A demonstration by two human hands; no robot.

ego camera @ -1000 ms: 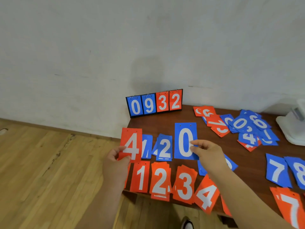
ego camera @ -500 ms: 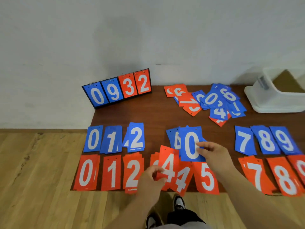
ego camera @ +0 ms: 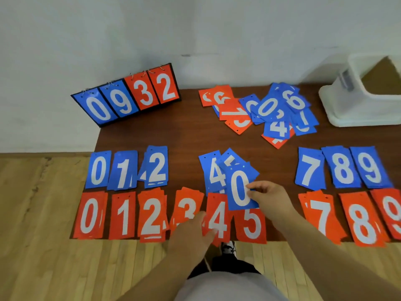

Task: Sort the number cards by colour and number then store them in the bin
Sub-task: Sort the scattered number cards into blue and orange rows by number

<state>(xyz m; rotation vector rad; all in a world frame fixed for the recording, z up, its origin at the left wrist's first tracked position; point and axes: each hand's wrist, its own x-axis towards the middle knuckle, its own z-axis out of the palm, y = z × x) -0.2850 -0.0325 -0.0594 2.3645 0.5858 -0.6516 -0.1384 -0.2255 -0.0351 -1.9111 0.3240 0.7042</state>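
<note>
Right hand (ego camera: 269, 198) pinches blue 0 card (ego camera: 238, 190) by its right edge; left hand (ego camera: 191, 232) grips red 4 card (ego camera: 219, 220) at table (ego camera: 184, 131) near edge.

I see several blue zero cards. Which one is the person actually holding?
The blue 0 card mid-table, pinched by the right hand over the red 5 card; the rest lie untouched or hang on the scoreboard.

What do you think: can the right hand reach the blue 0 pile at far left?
Probably yes. The right hand, pinching a blue 0 card, would pass only over flat blue cards toward the blue 0 pile; the left hand holds the red 4 card, nearer the edge.
</note>
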